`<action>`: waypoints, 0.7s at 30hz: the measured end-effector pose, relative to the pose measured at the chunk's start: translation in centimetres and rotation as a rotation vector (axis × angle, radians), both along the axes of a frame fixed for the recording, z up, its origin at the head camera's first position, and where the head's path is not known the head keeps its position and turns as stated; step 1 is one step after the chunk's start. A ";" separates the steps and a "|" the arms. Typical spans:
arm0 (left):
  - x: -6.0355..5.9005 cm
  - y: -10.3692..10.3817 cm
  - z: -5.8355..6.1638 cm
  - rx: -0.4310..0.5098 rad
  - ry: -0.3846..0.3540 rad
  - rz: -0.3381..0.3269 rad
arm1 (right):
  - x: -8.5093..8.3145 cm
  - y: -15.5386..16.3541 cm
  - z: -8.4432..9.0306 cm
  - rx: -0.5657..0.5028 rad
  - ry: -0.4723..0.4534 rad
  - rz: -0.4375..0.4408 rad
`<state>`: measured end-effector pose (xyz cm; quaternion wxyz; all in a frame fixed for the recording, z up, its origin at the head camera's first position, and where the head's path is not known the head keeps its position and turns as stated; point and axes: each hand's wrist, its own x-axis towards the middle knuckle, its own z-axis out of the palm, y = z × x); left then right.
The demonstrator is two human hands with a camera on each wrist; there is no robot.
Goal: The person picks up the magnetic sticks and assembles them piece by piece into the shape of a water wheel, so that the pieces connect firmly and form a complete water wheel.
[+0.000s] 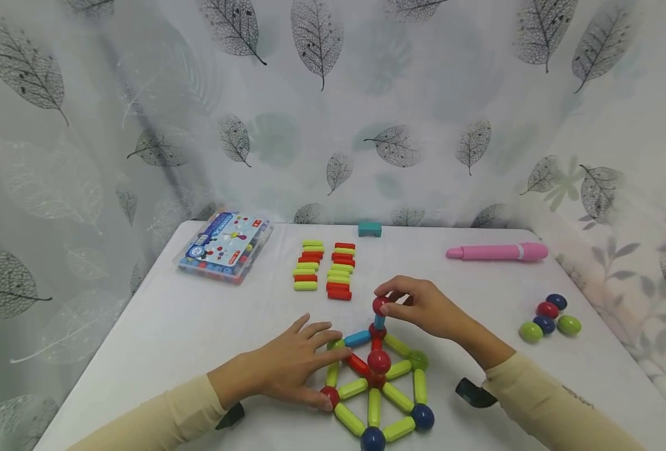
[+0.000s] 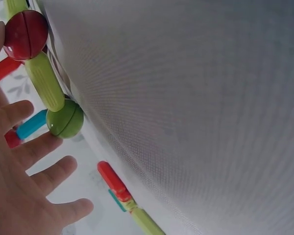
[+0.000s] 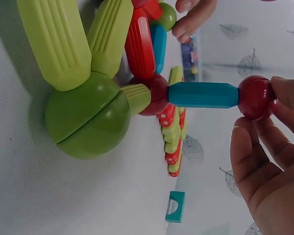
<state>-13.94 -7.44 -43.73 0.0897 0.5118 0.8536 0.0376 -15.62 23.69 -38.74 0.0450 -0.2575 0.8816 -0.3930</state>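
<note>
The left hand [image 1: 287, 366] is partly hiding the wheel of rods [image 1: 376, 391] on the counter [image 1: 169, 326], fingers flat and spread against it. The right hand [image 1: 423, 307] is pinching the red ball [image 1: 380, 305] topping the upright blue rod [image 1: 379, 321].

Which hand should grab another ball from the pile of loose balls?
Probably the right hand. The loose balls lie on its side of the table, though it pinches the red ball now. The left hand rests flat by the stick wheel, steadying it.
</note>
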 end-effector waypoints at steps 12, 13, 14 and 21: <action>-0.4 0.1 0.3 -0.017 -0.001 -0.012 | 0.1 -0.1 0.0 0.008 -0.007 -0.009; -0.6 0.2 0.5 -0.019 -0.005 -0.009 | 0.2 -0.1 0.1 0.012 -0.008 -0.015; -0.9 0.3 0.8 -0.018 -0.007 -0.003 | 0.2 0.1 0.1 0.013 -0.006 -0.022; -5.1 2.5 2.0 0.095 0.104 0.159 | 1.3 2.3 -0.1 0.042 0.002 -0.128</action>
